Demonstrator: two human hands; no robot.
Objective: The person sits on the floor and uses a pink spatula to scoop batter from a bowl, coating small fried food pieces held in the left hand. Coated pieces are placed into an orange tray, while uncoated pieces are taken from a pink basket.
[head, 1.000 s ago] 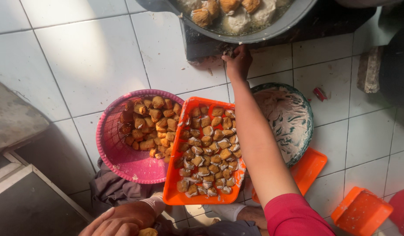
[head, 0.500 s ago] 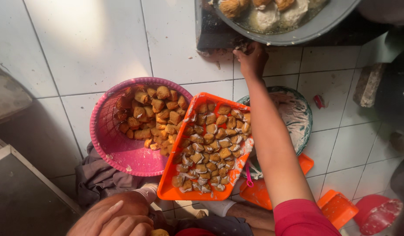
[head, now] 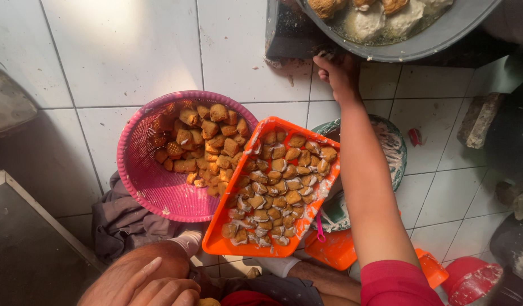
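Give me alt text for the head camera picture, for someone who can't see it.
Seen from above, the right hand reaches to the rim of a big grey pan of food on a white tiled floor. Nearer lie an orange tray and a pink basket of fried pieces; the left hand rests on a knee.

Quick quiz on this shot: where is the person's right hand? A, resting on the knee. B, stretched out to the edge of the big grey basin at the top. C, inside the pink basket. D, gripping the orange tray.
B: the right hand reaches past the orange tray of fried tofu pieces to the rim of the grey basin, while the left hand rests low by the knee.
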